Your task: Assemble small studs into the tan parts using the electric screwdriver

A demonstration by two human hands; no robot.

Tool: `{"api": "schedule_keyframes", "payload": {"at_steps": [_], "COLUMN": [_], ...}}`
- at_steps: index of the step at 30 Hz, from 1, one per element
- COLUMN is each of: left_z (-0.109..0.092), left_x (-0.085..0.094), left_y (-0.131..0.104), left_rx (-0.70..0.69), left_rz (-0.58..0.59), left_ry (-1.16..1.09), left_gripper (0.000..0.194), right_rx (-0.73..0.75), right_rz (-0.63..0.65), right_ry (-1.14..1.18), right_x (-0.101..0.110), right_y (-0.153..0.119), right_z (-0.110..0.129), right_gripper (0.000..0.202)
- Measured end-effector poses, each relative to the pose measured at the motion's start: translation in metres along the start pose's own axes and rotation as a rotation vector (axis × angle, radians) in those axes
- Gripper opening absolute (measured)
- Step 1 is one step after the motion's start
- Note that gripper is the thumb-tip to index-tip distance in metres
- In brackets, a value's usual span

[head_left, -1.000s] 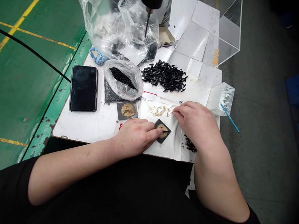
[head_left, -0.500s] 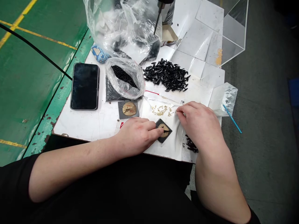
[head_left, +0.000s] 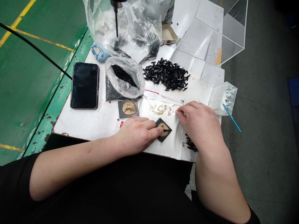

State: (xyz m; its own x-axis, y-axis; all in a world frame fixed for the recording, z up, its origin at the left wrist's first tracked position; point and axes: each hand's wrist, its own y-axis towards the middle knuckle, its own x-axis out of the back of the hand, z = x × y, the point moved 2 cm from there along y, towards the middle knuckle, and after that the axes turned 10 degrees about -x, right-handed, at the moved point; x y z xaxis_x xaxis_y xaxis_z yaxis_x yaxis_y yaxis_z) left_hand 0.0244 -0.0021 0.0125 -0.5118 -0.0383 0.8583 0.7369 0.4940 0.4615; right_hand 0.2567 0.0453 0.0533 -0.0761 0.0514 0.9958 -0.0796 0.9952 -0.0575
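Observation:
My left hand [head_left: 140, 135] is closed, its fingertips pressed at a small black plastic part [head_left: 167, 130] on a tan round pad. That pad sits on a dark square block [head_left: 160, 138], turned like a diamond. Right of a scatter of tiny gold-coloured rings [head_left: 161, 109], my right hand [head_left: 198, 123] is pinched, thumb against forefinger. Whatever lies between those fingertips is too small to make out. A second dark block with a tan pad [head_left: 129, 108] is beyond my left hand. Some black parts [head_left: 191, 143] lie partly hidden under my right wrist.
A heap of black plastic parts [head_left: 165, 74] lies at the back, beside an open bag of black pieces [head_left: 125, 79]. On the left is a phone [head_left: 84, 85]. A screwdriver tip [head_left: 116, 25] hangs over a large plastic bag [head_left: 140, 37]. A blue stick [head_left: 231, 118] juts past the right edge.
The hanging screwdriver tip has swung to the left over the plastic bag. Both hands stay almost in place.

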Motion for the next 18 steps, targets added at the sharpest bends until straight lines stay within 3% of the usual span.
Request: {"api": "schedule_keyframes", "payload": {"at_steps": [12,18], "left_z": [-0.0007,-0.0002], "left_x": [0.0026,0.0026], "left_y": [0.0008,0.0007], "left_rx": [0.014,0.015], "left_rz": [0.025,0.011], "left_ry": [-0.008,-0.022], "left_gripper": [0.021,0.021], "right_rx": [-0.014,0.010], "right_rz": [-0.067,-0.028], "right_ry": [0.048,0.041], "right_x": [-0.0052,-0.0047], "right_y": [-0.0036,-0.0020], "right_z": [-0.0044,-0.0050], "right_gripper": [0.025,0.023]}}
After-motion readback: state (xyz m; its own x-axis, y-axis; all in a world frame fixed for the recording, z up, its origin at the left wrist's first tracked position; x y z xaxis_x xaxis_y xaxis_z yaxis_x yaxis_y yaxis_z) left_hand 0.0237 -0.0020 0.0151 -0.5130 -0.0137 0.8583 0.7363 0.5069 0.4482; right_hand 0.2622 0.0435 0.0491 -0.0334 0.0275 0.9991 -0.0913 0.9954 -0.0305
